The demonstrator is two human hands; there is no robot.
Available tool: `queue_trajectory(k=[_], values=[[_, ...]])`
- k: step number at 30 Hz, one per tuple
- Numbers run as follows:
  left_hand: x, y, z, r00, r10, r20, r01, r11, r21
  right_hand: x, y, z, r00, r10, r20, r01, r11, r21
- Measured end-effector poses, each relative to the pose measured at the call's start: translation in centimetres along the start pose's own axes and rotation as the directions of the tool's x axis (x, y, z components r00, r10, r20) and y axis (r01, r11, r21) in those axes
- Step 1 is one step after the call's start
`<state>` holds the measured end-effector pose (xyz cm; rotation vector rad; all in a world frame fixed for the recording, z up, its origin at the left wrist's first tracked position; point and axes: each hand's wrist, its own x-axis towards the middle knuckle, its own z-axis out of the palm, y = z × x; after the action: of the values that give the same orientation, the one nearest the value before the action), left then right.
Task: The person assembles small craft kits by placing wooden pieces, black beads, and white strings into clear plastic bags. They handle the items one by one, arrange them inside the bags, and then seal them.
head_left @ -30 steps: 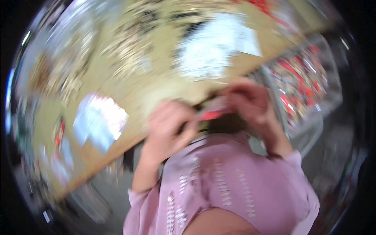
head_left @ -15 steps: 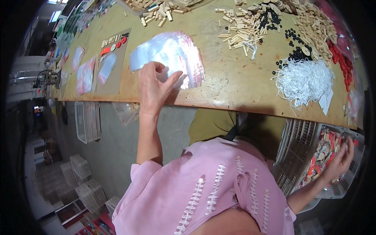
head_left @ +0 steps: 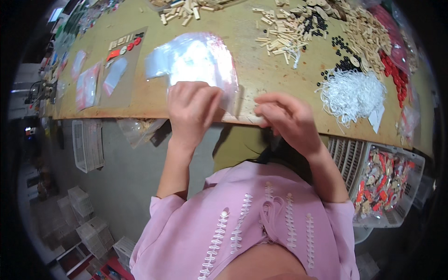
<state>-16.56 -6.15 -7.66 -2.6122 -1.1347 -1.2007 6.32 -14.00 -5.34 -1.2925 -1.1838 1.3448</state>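
Note:
My left hand (head_left: 192,105) is closed in a pinch at the near side of a fanned pile of clear plastic zip bags (head_left: 196,56). One bag (head_left: 227,99) seems gripped there, its edge raised at a slant to the right of the knuckles; the fingertips themselves are partly hidden. To the right, above the table's front edge, my right hand (head_left: 290,120) has loosely bent fingers, slightly blurred, pointing toward the left hand. Nothing shows between them.
A heap of white cords (head_left: 352,97) lies on the right, before black rings, red pieces (head_left: 394,77) and wooden pieces (head_left: 366,30). At left are a sample board (head_left: 135,58) and bag stacks (head_left: 88,86). A basket of filled bags (head_left: 385,182) stands lower right.
My right hand has come up from the basket of filled bags to the table edge. My left hand has closed from a spread grip, and a bag's edge is now raised beside it.

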Motion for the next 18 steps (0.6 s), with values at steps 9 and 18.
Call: queue_trajectory(k=[9, 18], values=[[1.3, 2.9, 2.1, 0.989, 0.141, 0.049, -0.125, 0.963, -0.24, -0.3, 0.6, -1.9, 0.978, 0.159, 0.134, -0.175, 0.977, 0.121], [2.6, 6.5, 2.8, 0.946, -0.129, 0.296, 0.305, 0.661, -0.686, -0.8, 1.6, -2.5, 0.999, 0.03, -0.042, -0.018, 0.964, 0.265]])
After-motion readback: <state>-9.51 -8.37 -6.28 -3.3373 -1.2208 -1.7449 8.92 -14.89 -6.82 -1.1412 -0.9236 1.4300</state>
